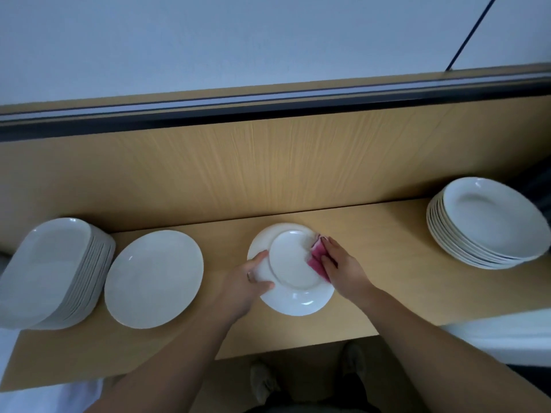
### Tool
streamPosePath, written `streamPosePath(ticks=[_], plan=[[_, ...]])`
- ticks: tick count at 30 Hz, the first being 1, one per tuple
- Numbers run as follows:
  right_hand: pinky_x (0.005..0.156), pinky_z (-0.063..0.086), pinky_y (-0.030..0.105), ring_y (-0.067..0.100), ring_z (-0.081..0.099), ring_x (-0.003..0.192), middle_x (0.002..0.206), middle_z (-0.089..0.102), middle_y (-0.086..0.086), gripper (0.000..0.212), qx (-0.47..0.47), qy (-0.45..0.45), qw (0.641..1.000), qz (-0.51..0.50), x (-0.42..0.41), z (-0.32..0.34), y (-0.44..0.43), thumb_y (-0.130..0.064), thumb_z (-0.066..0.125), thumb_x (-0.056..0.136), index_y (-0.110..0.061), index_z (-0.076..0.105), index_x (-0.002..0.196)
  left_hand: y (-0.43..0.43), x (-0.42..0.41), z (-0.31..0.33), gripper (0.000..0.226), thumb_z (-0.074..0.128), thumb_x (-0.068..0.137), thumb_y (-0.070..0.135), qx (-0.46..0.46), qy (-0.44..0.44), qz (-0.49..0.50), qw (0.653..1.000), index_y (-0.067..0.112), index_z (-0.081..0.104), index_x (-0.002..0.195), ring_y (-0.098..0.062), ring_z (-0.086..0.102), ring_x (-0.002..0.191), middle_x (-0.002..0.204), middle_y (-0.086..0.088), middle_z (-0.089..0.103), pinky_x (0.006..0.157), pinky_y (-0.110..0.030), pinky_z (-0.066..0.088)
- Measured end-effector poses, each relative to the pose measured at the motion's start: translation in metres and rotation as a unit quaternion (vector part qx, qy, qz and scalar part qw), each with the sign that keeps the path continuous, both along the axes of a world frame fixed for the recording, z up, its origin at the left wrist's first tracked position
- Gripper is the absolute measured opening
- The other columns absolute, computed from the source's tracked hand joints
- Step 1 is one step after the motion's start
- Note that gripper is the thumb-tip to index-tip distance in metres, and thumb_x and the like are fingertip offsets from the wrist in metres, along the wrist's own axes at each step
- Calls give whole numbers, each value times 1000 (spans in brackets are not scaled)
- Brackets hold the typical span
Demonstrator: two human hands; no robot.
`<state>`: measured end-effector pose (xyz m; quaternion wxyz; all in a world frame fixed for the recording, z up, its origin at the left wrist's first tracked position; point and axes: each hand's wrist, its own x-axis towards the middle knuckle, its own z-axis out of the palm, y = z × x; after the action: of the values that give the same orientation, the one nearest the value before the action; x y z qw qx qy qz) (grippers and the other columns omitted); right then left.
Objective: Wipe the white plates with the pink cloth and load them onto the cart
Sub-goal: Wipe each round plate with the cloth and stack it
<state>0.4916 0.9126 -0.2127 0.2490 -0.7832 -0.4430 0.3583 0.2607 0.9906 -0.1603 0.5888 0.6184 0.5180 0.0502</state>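
A white plate (293, 272) is turned bottom up over the wooden counter (372, 234), its foot ring showing. My left hand (249, 283) grips its left rim, thumb on the underside and fingers curled round the edge. My right hand (340, 268) presses the folded pink cloth (316, 257) against the plate's right side, fingers curled over the cloth. Part of the cloth is hidden under my fingers.
A single white plate (153, 278) lies left of the held one. A tall tilted stack of white plates (53, 272) stands at the far left, and another stack of deep plates (489, 225) at the far right. A wooden back panel (268, 162) rises behind the counter.
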Motion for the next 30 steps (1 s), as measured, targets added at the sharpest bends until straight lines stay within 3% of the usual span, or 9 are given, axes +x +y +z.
streamPosePath(ticks=[5, 7, 9, 11, 14, 19, 22, 26, 30], plan=[[111, 30, 30, 22, 32, 139, 156, 28, -4, 47, -2, -14, 998, -57, -23, -5, -20, -23, 37, 103, -22, 31, 150, -2, -2, -3, 61, 65, 91, 18, -29, -27, 19, 999, 33, 39, 144, -23, 43, 126, 140, 1, 41, 102, -37, 41], [108, 32, 29, 22, 37, 136, 152, 36, -5, 46, 7, -9, 998, -62, -20, -2, -17, -20, 40, 102, -23, 37, 148, -6, -1, -5, 60, 64, 91, 17, -28, -35, 29, 999, 32, 40, 144, -20, 45, 119, 136, -1, 44, 97, -31, 43], [98, 41, 29, 22, 51, 119, 132, 54, -4, 41, 17, -2, 998, -56, -11, 1, -8, -16, 43, 99, -24, 48, 138, -8, 3, -8, 58, 64, 91, 16, -15, -35, 44, 998, 31, 41, 143, -17, 47, 113, 131, -1, 46, 93, -28, 44], [88, 43, 27, 21, 55, 107, 118, 59, -4, 36, 12, -7, 999, -48, -5, 5, 0, -15, 43, 97, -23, 53, 131, -8, 8, -15, 59, 66, 89, 15, -10, -42, 70, 997, 30, 43, 142, -19, 49, 114, 136, -1, 48, 98, -34, 47], [83, 39, 24, 20, 53, 106, 119, 57, -6, 36, 19, -8, 997, -77, -10, 3, -3, -14, 42, 97, -22, 51, 131, -8, 14, -21, 61, 69, 87, 16, 1, -47, 85, 995, 30, 45, 141, -21, 50, 119, 138, 0, 49, 102, -44, 47], [103, 40, 32, 19, 48, 118, 129, 51, -11, 36, 82, -25, 988, -129, -37, -7, -28, -17, 40, 101, -21, 50, 136, -10, 15, -27, 61, 68, 87, 16, -8, -46, 101, 994, 33, 46, 141, -20, 48, 121, 138, 4, 47, 102, -44, 47], [107, 39, 32, 17, 46, 123, 127, 49, -10, 37, 124, -42, 981, -145, -58, -8, -41, -16, 44, 102, -19, 51, 138, -11, 16, -28, 61, 66, 88, 15, -13, -48, 105, 993, 33, 44, 142, -19, 47, 123, 137, 7, 46, 103, -43, 46], [100, 47, 26, 20, 48, 127, 130, 55, 2, 30, 164, -49, 982, -82, -65, -3, -56, -6, 52, 97, -13, 62, 125, -14, 16, -28, 62, 65, 90, 20, 23, -27, 71, 997, 32, 39, 144, -18, 48, 122, 139, 3, 48, 104, -42, 46], [95, 48, 34, 30, 56, 120, 138, 53, 14, 31, 210, -167, 962, 41, -34, 7, -46, -4, 60, 88, -10, 69, 118, -16, 15, -27, 62, 62, 92, 24, 55, 4, 32, 998, 32, 34, 147, -15, 50, 112, 128, 3, 50, 98, -33, 48]])
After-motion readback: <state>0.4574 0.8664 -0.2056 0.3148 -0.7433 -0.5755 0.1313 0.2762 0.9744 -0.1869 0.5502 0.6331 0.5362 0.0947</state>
